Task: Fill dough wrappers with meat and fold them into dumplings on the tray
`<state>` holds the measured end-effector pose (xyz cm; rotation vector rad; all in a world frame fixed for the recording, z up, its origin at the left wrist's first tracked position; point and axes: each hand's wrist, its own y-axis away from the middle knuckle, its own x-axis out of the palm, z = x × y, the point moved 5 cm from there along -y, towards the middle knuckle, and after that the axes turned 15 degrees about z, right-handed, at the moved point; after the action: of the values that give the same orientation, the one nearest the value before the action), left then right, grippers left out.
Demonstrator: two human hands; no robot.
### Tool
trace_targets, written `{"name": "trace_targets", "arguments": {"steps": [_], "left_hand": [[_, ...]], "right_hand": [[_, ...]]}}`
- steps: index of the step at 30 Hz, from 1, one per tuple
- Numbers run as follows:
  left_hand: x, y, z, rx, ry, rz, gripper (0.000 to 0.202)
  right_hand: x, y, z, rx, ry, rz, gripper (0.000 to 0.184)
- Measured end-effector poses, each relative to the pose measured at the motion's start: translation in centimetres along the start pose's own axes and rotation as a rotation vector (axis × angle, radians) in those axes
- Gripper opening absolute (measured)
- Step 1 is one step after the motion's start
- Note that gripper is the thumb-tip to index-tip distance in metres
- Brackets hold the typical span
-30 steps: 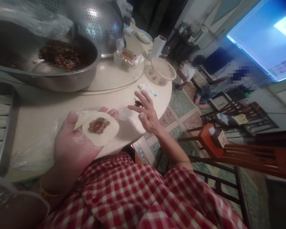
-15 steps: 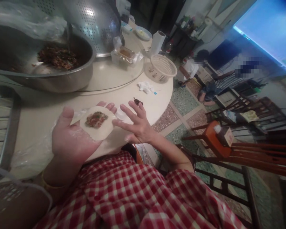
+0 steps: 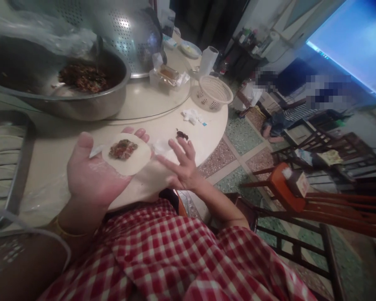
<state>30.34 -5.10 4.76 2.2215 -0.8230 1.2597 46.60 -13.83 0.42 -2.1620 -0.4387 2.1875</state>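
My left hand [image 3: 94, 175] lies palm up over the near edge of the round table [image 3: 213, 125], cradling a round dumpling wrapper [image 3: 134, 161] on its fingers. A dab of minced filling [image 3: 123, 149] sits in the wrapper's middle. My right hand [image 3: 180, 165] hovers just right of the wrapper, fingers spread and holding nothing. A big steel bowl [image 3: 90, 104] with dark filling [image 3: 83, 77] stands at the back left.
A perforated steel colander [image 3: 128, 29] leans behind the bowl. A white plastic basket [image 3: 213, 93], a paper roll [image 3: 208, 60], a crumpled tissue [image 3: 191, 116] and a dark scrap [image 3: 181, 134] lie on the table. A tray of wrappers [image 3: 3, 159] sits left. Wooden chairs [image 3: 316, 196] stand right.
My right hand has come down and in from the dark scrap toward the wrapper's right edge. My left hand with the filled wrapper has shifted slightly left and up.
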Motion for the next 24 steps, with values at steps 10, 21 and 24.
{"name": "trace_targets", "arguments": {"steps": [10,21,24], "left_hand": [[-0.2,0.2,0.4,0.043,0.037,-0.081,0.074],[0.5,-0.6,0.5,-0.031,0.069,-0.139,0.071],[0.6,-0.7,0.7,-0.059,0.086,-0.18,0.07]], "right_hand": [[0.3,-6.3,-4.3,0.283,-0.125,0.308,0.048],[0.0,-0.5,0.1,0.008,-0.051,-0.022,0.067],[1.3,-0.5,2.2,-0.022,-0.036,0.017,0.074]]}}
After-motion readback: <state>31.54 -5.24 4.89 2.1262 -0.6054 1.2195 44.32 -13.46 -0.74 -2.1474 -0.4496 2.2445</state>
